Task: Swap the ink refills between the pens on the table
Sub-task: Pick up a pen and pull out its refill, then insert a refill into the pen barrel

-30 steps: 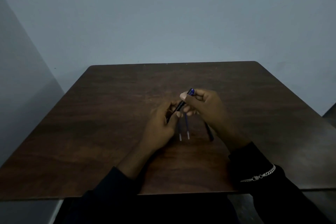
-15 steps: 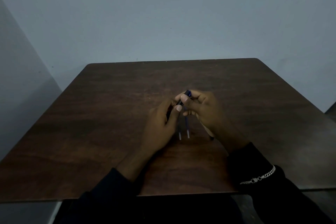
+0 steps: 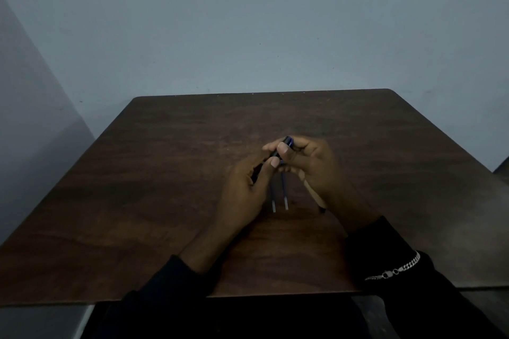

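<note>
Pen (image 3: 276,155): dark barrel with a blue far end, held just above the desk (image 3: 165,201) at mid-desk and tilted up and away. Both hands are on it.

Left hand (image 3: 248,190): fingers curled round the lower barrel, thumb pressed on top.
Right hand (image 3: 311,168): thumb and fingers pinch the upper part near the blue end.

First refill (image 3: 273,198) and second refill (image 3: 284,192) lie on the desk side by side, directly under the held pen. They are close together but apart, pale ends toward the person. No hand touches them.

A dark tip (image 3: 322,210) shows below the right palm. It is probably the other pen, but most of it is hidden.

Change over the last second: the hands have drawn slightly closer along the barrel, and the right thumb has slid down toward the left thumb. The refills have not moved.

Reading: both refills are out, and the work is on the barrel itself, twisting or seating a part. No swap has been made yet.

Containers: the barrel is the only one. I cannot tell whether anything is inside it.

Outward: dark sleeves, a chain bracelet (image 3: 396,271) on the right wrist, and a plain wall (image 3: 248,22) behind.
</note>
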`<state>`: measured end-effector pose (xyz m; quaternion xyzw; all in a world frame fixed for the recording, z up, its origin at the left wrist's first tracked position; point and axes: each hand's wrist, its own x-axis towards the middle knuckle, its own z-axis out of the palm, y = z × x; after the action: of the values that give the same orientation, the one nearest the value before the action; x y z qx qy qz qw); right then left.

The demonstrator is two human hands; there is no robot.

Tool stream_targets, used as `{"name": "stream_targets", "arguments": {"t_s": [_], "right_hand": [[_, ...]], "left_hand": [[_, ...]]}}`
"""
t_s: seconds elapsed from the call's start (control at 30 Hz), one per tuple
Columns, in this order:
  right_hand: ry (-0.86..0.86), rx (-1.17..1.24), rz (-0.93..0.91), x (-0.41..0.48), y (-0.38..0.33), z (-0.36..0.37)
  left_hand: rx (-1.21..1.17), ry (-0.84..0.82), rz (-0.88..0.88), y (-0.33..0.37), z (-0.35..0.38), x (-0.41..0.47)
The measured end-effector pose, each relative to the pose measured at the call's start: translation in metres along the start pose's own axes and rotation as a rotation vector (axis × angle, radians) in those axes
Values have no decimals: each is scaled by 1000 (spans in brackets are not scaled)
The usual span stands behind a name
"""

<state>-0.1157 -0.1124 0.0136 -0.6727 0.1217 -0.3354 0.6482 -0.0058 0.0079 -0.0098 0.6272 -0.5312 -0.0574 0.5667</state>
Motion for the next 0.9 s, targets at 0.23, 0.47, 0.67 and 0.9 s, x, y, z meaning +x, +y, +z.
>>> {"name": "stream_targets", "arguments": {"t_s": [0.23, 0.47, 0.67, 0.9], "right_hand": [[82, 97, -50, 3, -5, -9], [264, 58, 28, 3, -17, -46], [307, -283, 214, -9, -23, -83], [377, -711, 435, -24, -12, -98]], "left_hand": [[143, 9, -9, 3, 2, 0], [49, -20, -82, 0, -6, -1], [-27, -9, -130, -3, -5, 0], [36, -15, -121, -4, -5, 1]]}}
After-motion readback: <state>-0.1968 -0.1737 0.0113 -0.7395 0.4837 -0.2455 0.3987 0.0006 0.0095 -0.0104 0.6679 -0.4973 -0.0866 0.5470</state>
